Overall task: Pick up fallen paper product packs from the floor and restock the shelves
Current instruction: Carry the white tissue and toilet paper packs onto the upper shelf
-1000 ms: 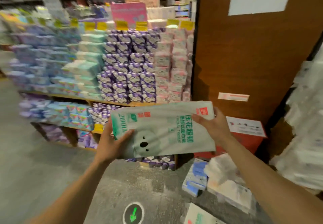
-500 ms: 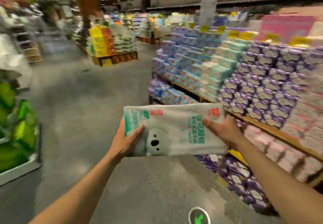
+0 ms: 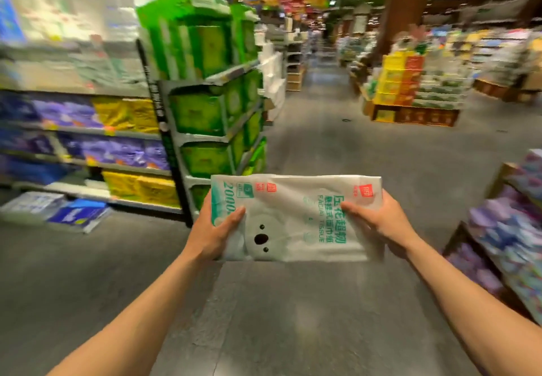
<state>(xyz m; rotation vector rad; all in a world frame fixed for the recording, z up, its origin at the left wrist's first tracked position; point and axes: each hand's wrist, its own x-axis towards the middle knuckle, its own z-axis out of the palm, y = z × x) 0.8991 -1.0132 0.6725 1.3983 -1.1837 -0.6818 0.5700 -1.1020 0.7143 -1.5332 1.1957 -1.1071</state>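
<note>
I hold a white facial tissue pack (image 3: 296, 217) with green lettering and a koala face level in front of me, above the grey floor. My left hand (image 3: 215, 230) grips its left end, thumb on top. My right hand (image 3: 381, 224) grips its right end, thumb across the front. Two more packs lie on the floor by the left shelving: a pale one (image 3: 32, 204) and a blue one (image 3: 79, 214).
A shelf end (image 3: 214, 117) stacked with green packs stands just left of my hands. Long shelves (image 3: 79, 129) of purple and yellow packs run along the left. A low display (image 3: 507, 229) of purple packs is at right. An aisle (image 3: 337, 140) runs ahead past a yellow and orange stack (image 3: 401, 79).
The view has swung left, from the purple and pink tissue shelves to the green shelf end and the aisle. Both hands keep the same grip on the pack.
</note>
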